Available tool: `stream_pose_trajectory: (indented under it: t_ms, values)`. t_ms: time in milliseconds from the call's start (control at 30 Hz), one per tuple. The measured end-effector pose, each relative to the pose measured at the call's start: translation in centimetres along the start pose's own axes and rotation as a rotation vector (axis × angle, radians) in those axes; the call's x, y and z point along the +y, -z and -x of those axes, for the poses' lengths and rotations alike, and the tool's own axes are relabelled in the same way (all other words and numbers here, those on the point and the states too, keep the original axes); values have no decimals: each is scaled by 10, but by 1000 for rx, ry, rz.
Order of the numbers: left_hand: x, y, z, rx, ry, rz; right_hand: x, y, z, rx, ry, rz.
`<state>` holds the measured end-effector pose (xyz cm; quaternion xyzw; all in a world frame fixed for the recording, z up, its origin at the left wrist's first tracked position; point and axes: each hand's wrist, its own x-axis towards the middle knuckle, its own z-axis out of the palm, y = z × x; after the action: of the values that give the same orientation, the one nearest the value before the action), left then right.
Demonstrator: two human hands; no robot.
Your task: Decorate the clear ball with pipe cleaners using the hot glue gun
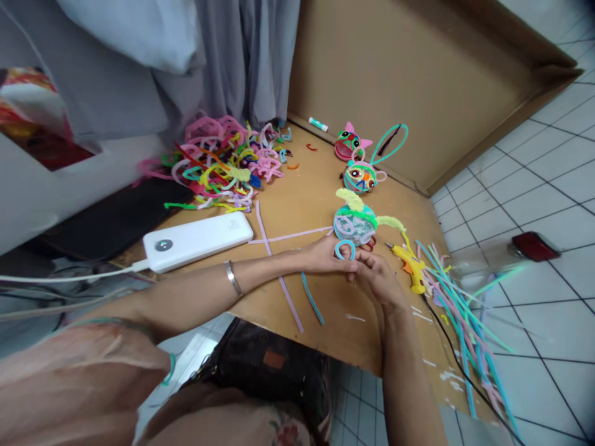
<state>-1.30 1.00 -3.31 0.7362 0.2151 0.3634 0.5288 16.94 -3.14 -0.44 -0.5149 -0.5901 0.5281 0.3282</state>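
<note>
A light-blue pipe cleaner bent into a ring [344, 250] is pinched between my hands over the table. My left hand [321, 254] is closed on its left side, and my right hand [377, 274] closes its fingertips on its lower right end. Just beyond my fingers stands a round ornament [355, 223] with a green band, lilac loops and fuzzy yellow pieces sticking out. A yellow glue gun [411, 269] lies right of my right hand. Lilac pipe cleaners [289, 300] and a blue pipe cleaner [311, 298] lie near my left forearm.
A tangled pile of coloured pipe cleaners [223, 161] fills the back left. Nearer is a white power bank [198, 241] with a cable. Two finished-looking animal ornaments [360, 178] and a glue stick [318, 124] stand by the cardboard wall [362, 74]. Straight pipe cleaners [458, 316] overhang the right edge.
</note>
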Motion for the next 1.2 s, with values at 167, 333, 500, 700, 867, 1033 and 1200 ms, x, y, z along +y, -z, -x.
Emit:
stream_pose_trajectory:
  t_ms: [167,333,500,700,867,1033,1200]
  values:
    - [-1,-1,-1,66,-34,-24,-1,-2,-1,20,24,-26]
    - [4,1,-1,88,36,-49,-2,-5,-2,50,55,-31]
    - [4,2,-2,65,14,-2,-3,-8,-3,79,60,-52]
    - [6,0,-1,-8,34,206,-5,-6,-3,65,47,-72]
    - [2,-2,-4,7,40,408,-4,-5,-4,81,46,-140]
    - [-2,-2,-9,53,48,489,-2,-4,-4,88,37,-156]
    - [-3,-1,-10,112,68,440,0,-3,-4,79,43,-144]
